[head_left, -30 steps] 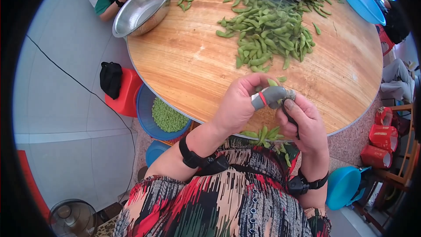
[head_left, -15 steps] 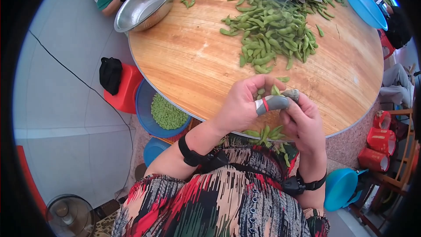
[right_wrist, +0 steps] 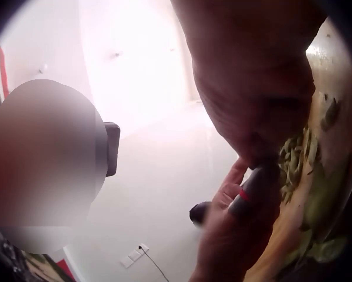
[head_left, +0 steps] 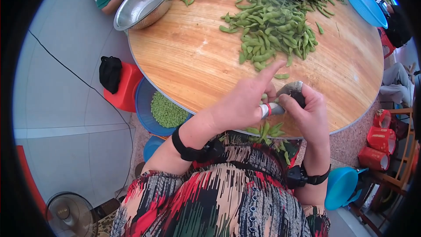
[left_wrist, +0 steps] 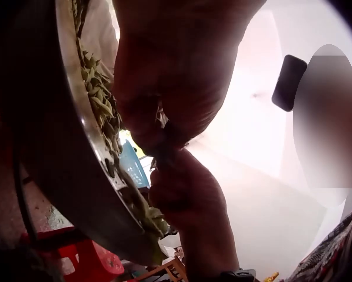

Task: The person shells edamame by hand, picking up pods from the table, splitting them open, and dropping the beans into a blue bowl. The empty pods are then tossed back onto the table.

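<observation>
So the left hand [head_left: 239, 101] has its index finger sticking straight out toward the big heap of plump green bean pods [head_left: 276, 28], while the other fingers curl in around small pale-green bits [head_left: 264, 97]. Its thumb wears a smooth grey cover with a red band [head_left: 277, 109] and reaches across to the right hand [head_left: 311, 112]. That right hand is bent in with thumb and index finger close together, and a worn grey cover [head_left: 290, 88] sits on the index; honestly can't tell if a pod's pinched in there, and both wrist views are too dark to help. The heap's on a round, light-brown wooden table [head_left: 184, 66], just past the hands, with one loose green pod [head_left: 282, 76] nearer and a little bunch of green pods [head_left: 265, 131] by the near edge. There's a shiny silver metal bowl [head_left: 144, 4] at the table's left rim, and a round blue plastic tub [head_left: 142, 112] of pale-green shelled beans [head_left: 168, 110] below it.
</observation>
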Motion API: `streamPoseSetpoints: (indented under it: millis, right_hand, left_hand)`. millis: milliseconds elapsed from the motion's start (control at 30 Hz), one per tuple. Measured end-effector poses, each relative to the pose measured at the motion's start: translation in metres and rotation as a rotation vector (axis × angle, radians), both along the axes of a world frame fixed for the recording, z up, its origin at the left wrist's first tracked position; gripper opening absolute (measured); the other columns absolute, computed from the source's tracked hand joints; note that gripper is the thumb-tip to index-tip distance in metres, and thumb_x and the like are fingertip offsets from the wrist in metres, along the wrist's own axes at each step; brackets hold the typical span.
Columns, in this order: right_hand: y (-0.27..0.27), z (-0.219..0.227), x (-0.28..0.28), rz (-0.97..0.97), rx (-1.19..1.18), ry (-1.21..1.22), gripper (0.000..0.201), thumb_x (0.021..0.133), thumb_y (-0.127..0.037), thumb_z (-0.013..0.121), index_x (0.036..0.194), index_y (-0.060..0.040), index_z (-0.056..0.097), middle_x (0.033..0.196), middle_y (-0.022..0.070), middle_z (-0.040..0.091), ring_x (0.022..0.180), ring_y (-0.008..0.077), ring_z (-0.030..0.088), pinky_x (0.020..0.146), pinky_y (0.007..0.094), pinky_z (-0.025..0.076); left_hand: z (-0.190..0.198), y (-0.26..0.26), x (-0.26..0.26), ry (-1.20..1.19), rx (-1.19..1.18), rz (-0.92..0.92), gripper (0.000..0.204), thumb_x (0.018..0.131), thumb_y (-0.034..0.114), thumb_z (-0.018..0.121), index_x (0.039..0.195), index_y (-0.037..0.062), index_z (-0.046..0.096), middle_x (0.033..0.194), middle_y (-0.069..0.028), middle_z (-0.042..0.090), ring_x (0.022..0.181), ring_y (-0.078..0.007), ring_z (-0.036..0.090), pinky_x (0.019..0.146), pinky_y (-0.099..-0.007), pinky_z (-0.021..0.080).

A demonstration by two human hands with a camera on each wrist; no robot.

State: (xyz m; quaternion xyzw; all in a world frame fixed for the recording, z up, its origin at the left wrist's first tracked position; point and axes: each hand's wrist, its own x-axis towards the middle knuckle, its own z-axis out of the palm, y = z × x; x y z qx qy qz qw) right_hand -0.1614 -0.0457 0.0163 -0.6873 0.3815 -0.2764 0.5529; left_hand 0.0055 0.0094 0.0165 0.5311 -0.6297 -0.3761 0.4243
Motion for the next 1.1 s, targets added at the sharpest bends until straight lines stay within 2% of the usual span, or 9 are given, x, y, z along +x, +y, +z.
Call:
streamPoseSetpoints:
  millis: [267,367,400,467,600,667,733,867,1100]
  right_hand:
    - [-0.003,0.002,-0.005,0.104,0.896,-0.628,0.013,0.084,-0.016,0.059,0.087,-0.0047,0.053,0.057,-0.0063,0.041,0.043,-0.0015,0.031,0.036,0.0136,0.021]
    - [-0.008,0.001,-0.005,0.139,0.872,-0.708,0.013,0.084,-0.016,0.060,0.087,-0.0046,0.054,0.058,-0.0062,0.043,0.045,-0.0003,0.034,0.037,0.0151,0.024]
    - [-0.011,0.004,-0.005,0.139,0.872,-0.708,0.013,0.084,-0.016,0.060,0.087,-0.0046,0.054,0.058,-0.0062,0.043,0.045,-0.0003,0.034,0.037,0.0151,0.024]
    - [-0.017,0.013,-0.004,-0.057,0.354,-0.292,0.011,0.084,-0.014,0.060,0.088,-0.0045,0.056,0.059,-0.0055,0.046,0.047,0.0011,0.037,0.041,0.0170,0.028]
    - [-0.036,-0.002,-0.016,-0.293,-0.035,0.086,0.013,0.082,-0.012,0.058,0.078,-0.0002,0.059,0.060,0.0019,0.053,0.053,0.0111,0.050,0.049,0.0260,0.038]
    - [-0.034,-0.006,-0.026,-0.258,-0.304,0.428,0.015,0.078,-0.014,0.060,0.075,0.0007,0.059,0.063,0.0130,0.056,0.058,0.0232,0.056,0.055,0.0329,0.042]
    - [-0.024,0.006,-0.036,0.223,-0.372,0.481,0.017,0.074,-0.017,0.060,0.076,-0.0003,0.061,0.069,0.0190,0.056,0.063,0.0320,0.056,0.059,0.0369,0.044]
    - [-0.033,0.008,-0.042,0.267,-0.299,0.332,0.017,0.076,-0.020,0.059,0.080,-0.0043,0.063,0.069,0.0161,0.058,0.067,0.0331,0.057,0.059,0.0379,0.044]
    - [-0.031,-0.006,0.012,-0.062,-0.723,0.662,0.016,0.080,-0.022,0.058,0.088,-0.0083,0.056,0.067,0.0145,0.060,0.066,0.0314,0.060,0.057,0.0422,0.047]
  left_hand:
    - [-0.011,-0.008,0.006,-0.073,-0.466,-0.198,0.027,0.074,0.003,0.066,0.101,0.0051,0.064,0.075,-0.0074,0.061,0.068,-0.0174,0.060,0.059,-0.0265,0.046]
    - [-0.009,-0.013,-0.002,0.121,-0.517,-0.122,0.016,0.078,0.004,0.063,0.094,0.0027,0.062,0.076,-0.0066,0.060,0.066,-0.0166,0.059,0.057,-0.0244,0.045]
    - [-0.009,-0.011,-0.004,0.459,-0.207,-0.059,0.013,0.079,0.005,0.061,0.092,0.0021,0.060,0.076,-0.0069,0.060,0.065,-0.0164,0.059,0.057,-0.0245,0.045]
    - [-0.011,-0.012,-0.007,0.784,0.116,0.005,0.009,0.081,0.006,0.059,0.089,0.0014,0.058,0.077,-0.0072,0.060,0.065,-0.0163,0.058,0.058,-0.0246,0.045]
    - [-0.027,-0.016,-0.006,0.019,-0.064,0.146,0.010,0.082,0.005,0.055,0.091,0.0016,0.056,0.079,-0.0136,0.059,0.071,-0.0258,0.059,0.064,-0.0322,0.046]
    - [-0.029,-0.011,-0.008,-0.266,-0.201,0.072,0.010,0.082,0.004,0.054,0.092,0.0017,0.056,0.081,-0.0159,0.059,0.074,-0.0294,0.059,0.066,-0.0345,0.046]
    - [-0.019,-0.002,-0.014,-0.265,-0.095,-0.201,0.011,0.082,0.004,0.054,0.093,0.0018,0.056,0.083,-0.0178,0.058,0.079,-0.0335,0.057,0.070,-0.0363,0.046]
    - [-0.015,0.009,-0.025,0.062,0.277,-0.634,0.013,0.085,0.011,0.053,0.093,0.0008,0.056,0.077,-0.0142,0.060,0.076,-0.0282,0.060,0.070,-0.0355,0.047]
    - [-0.021,0.008,-0.018,0.661,0.557,-0.103,0.021,0.092,0.025,0.050,0.084,0.0065,0.057,0.070,0.0032,0.054,0.059,-0.0032,0.048,0.052,-0.0166,0.037]
